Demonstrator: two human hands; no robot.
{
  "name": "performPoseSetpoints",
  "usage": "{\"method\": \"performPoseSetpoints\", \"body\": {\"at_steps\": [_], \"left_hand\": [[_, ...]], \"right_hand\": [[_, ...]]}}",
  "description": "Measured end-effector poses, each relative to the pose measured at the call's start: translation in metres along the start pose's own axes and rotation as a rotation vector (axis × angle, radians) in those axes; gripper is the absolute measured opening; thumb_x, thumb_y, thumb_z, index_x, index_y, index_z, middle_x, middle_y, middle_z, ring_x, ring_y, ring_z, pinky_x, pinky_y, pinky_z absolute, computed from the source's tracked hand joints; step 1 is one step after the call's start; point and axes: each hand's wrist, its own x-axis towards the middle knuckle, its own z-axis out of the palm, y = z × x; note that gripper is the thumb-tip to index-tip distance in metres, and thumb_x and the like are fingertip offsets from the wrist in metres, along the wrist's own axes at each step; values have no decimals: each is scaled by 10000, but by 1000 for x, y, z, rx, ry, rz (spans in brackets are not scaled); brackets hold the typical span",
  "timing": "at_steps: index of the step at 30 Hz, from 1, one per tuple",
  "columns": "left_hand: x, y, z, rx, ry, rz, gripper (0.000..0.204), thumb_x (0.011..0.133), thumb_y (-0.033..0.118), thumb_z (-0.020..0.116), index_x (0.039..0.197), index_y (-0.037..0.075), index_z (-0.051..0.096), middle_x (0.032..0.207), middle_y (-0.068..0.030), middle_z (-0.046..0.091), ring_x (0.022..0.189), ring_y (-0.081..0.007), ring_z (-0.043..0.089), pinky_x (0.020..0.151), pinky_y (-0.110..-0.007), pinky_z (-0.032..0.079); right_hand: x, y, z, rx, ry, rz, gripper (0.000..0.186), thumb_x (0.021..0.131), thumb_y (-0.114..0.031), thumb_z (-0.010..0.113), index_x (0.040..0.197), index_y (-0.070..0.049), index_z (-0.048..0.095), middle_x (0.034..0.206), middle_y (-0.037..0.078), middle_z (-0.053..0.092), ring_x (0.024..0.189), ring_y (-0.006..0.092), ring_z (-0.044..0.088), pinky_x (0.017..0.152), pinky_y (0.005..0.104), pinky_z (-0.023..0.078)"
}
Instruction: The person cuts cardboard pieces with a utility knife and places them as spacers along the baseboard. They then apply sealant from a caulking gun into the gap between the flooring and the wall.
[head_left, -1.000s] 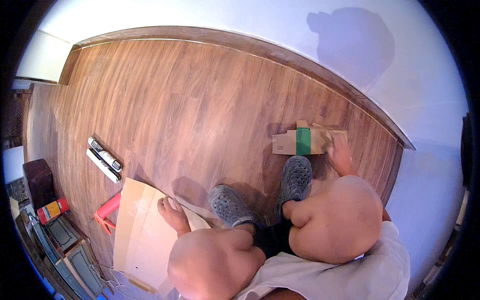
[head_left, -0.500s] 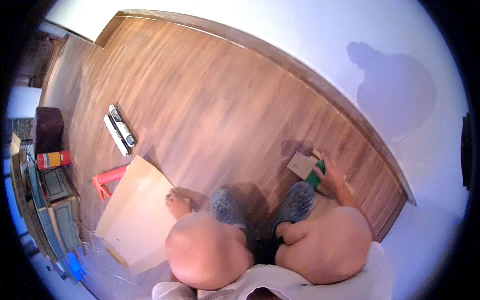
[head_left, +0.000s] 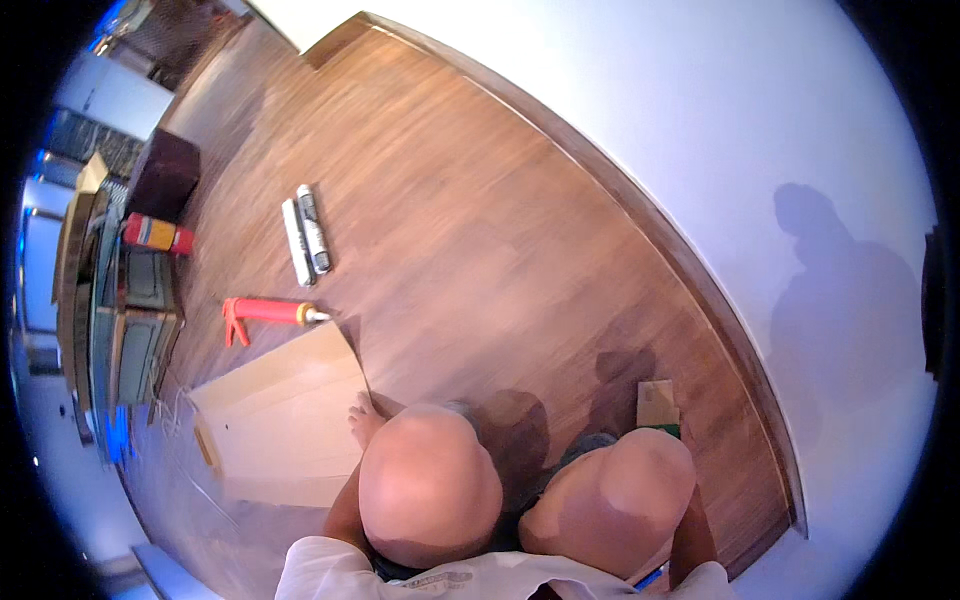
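Observation:
A large cardboard sheet (head_left: 280,420) lies on the floor to my left. My left hand (head_left: 362,420) is at its right edge, fingers bent over the rim and gripping it. On my right, a small tan cardboard piece (head_left: 655,403) lies just beyond my right knee, with a strip of a green thing (head_left: 667,430) showing at its near edge. My right hand is hidden behind the right knee; only part of the forearm shows. A red caulking gun (head_left: 270,311) rests at the sheet's far edge.
Two white-and-black tubes (head_left: 306,235) lie side by side on the wooden floor. At the left stand stacked panels (head_left: 140,330), a red-and-yellow canister (head_left: 158,234) and a dark box (head_left: 165,175). A brown skirting board (head_left: 640,205) runs along the white wall on the right.
My view has swung, shifting the floor things right. My right hand, earlier visible at the green thing, is now out of sight behind the knee. My left hand stays at the cardboard's edge.

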Motion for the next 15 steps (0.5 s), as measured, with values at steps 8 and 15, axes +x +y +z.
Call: {"method": "performPoseSetpoints", "body": {"at_steps": [8,15], "left_hand": [[-33,-73,-69,-155,-165,19,841,900,179,698,1621,79,276,1322,-223,520,1227,-400,542,983,-510,518],[-73,-172,-24,-58,-334,-74,875,865,103,704,1618,61,260,1361,-177,521,1245,-354,560,990,-481,523]], "right_hand": [[51,-32,-31,-53,4,-257,496,964,-272,713,1366,-13,582,1205,218,701,1107,358,671,981,448,498],[99,-167,-16,-262,-271,-566,424,1002,-291,669,1289,14,603,1110,220,707,1024,347,677,926,448,504]]}}
